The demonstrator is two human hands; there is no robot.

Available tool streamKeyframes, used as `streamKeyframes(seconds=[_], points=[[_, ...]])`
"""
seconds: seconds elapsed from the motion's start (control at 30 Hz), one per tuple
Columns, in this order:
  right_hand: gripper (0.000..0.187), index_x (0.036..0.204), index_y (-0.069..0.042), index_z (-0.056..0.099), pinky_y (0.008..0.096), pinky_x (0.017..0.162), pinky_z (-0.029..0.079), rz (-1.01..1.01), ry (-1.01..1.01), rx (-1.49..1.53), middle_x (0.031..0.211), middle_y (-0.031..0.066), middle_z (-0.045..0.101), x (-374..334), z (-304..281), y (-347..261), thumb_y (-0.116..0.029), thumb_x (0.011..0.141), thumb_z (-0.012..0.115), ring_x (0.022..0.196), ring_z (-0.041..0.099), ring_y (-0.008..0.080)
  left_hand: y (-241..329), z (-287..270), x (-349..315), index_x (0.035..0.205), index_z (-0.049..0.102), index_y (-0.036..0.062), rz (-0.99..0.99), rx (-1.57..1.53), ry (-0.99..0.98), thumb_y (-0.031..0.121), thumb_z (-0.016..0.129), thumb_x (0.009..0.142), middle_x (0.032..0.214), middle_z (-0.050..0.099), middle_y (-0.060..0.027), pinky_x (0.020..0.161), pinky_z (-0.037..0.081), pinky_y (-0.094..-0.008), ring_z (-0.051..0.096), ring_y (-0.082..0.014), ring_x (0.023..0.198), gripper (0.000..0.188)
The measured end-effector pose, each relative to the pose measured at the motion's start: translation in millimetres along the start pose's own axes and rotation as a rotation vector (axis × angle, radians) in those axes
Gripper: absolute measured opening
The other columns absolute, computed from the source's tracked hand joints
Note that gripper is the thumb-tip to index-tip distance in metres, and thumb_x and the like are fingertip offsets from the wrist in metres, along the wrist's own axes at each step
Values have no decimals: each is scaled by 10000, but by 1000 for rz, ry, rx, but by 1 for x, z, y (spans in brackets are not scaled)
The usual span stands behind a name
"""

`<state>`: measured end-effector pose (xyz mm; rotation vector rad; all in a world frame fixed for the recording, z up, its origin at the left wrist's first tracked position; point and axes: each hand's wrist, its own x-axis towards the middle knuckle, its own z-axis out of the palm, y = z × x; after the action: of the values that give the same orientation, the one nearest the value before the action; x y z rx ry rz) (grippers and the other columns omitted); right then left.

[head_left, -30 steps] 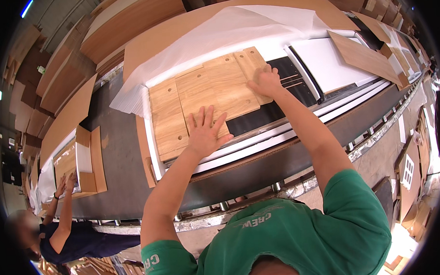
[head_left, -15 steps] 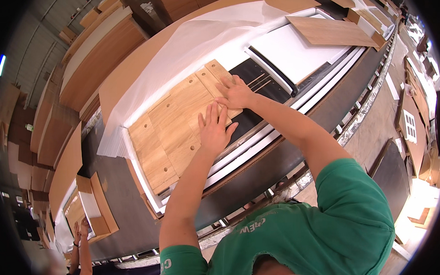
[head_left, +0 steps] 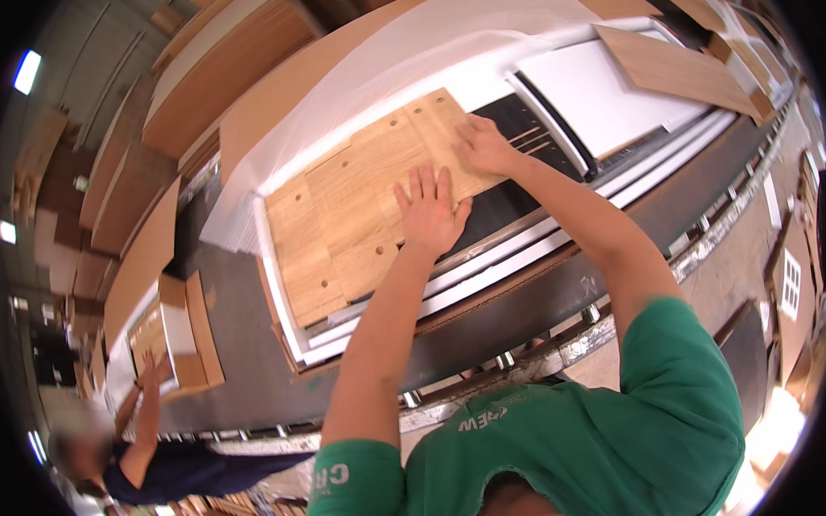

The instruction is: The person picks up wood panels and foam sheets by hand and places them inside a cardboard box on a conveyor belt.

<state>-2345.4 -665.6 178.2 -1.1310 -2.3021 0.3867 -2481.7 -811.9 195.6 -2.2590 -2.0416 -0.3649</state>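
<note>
on the conveyor table (head_left: 239, 355), the open carton (head_left: 469, 302) lies before the person, and the light wooden boards (head_left: 347, 201) are inside it, in its left part, side by side; a black panel (head_left: 498, 209) shows near and right of them, seemingly underneath. the left hand (head_left: 430, 221) lies flat at the near edge of the boards, its fingers open and spread, gripping nothing. the right hand (head_left: 487, 150) rests on the right end of the boards; its fingers are bent a little, but i cannot tell if they grip the edge. white foam strips (head_left: 522, 257) run along the near side, and a thin white sheet (head_left: 371, 100) lies over the far side. the step in hand seems to be pressing and aligning the boards. the next move, i think, calls for even pressure from both hands, so the seams stay closed
</note>
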Motion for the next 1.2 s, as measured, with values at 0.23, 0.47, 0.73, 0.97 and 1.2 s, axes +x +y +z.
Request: streamKeyframes(seconds=[0.23, 0.47, 0.73, 0.97, 1.2], points=[[517, 1275, 15, 457, 483, 1093, 195, -69, -47, -143, 1311, 358, 370, -3, 9, 17, -347, 907, 431, 1266, 311, 466, -48, -58, -74, 1426, 302, 152, 56, -1, -138, 683, 554, 752, 1467, 233, -217, 1077, 79, -585, 170, -383, 1375, 894], [582, 1403, -2, 299, 487, 1119, 97, 34, -344, -375, 1426, 336, 228, 3, 8, 2, -360, 943, 289, 1352, 183, 444, -64, -45, -89, 1433, 291, 144, -11, 121, -177, 631, 584, 753, 1472, 198, -247, 1067, 69, -596, 142, -394, 1379, 886], [641, 1417, -92, 322, 539, 1084, 135, 133, -396, -119, 1502, 238, 118, -9, -55, -15, -428, 885, 444, 1365, 120, 444, -75, -37, -86, 1432, 290, 130, 19, 71, -149, 615, 590, 752, 1481, 191, -232, 1071, 60, -599, 147, -409, 1372, 887], [379, 1193, -35, 548, 428, 973, 380, -78, 444, 347, 1308, 224, 439, -171, -150, -22, -211, 864, 613, 1165, 424, 382, -68, -35, -85, 1447, 240, 119, -3, 69, -215, 615, 575, 770, 1491, 153, -234, 1073, 48, -602, 91, -394, 1389, 903], [260, 1041, -17, 620, 395, 770, 490, 1235, 599, 93, 961, 213, 640, -538, -154, 36, -213, 887, 547, 896, 623, 354, -42, -45, -64, 1354, 398, 38, -218, -351, -255, 471, 661, 785, 1423, 303, -243, 1078, 209, -472, 266, -348, 1337, 761]])
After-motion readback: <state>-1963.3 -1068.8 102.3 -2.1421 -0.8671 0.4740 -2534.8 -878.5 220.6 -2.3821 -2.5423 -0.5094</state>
